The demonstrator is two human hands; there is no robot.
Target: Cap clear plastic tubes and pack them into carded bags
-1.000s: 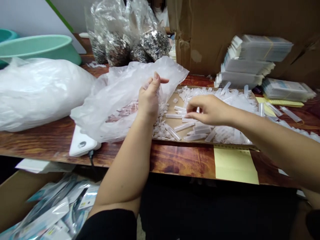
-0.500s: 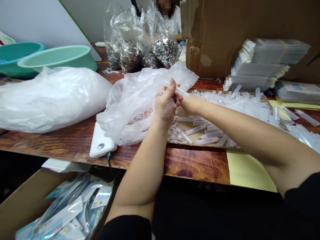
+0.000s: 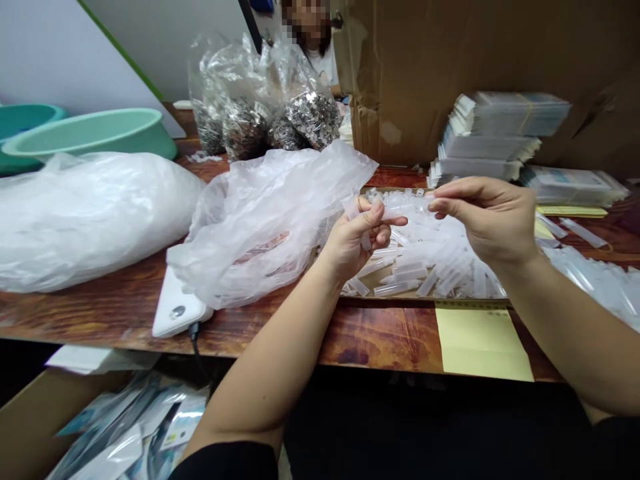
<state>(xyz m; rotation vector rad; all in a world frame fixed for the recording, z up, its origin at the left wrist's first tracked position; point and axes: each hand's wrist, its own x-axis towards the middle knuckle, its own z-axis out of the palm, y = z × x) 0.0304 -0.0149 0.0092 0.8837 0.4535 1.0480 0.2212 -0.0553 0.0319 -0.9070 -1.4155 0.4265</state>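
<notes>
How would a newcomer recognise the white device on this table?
On the brown wooden table, find the crumpled plastic bag beside the left hand. The white device pokes out beneath it near the front edge, set apart by its grey oval and attached black cable.

- Tube [image 3: 400, 211] in the grip: clear-to-milky plastic, smooth.
- Loose tubes [image 3: 397, 288] below the grip: the same cloudy plastic, lightly shiny.
- Tray [image 3: 390, 302] under them: matt brown cardboard.
- Bag [image 3: 260, 213] left of the grip: thin, crinkled, see-through plastic.
- Metal bits [image 3: 313, 117] beyond the grip: silvery, glinting.
- Table [image 3: 380, 337] nearer than the grip: glossy, wood-grained.
- Sheet [image 3: 483, 347] right of that: matt yellow paper, creased.
- Basin [image 3: 95, 137] far left: smooth green plastic.
</notes>
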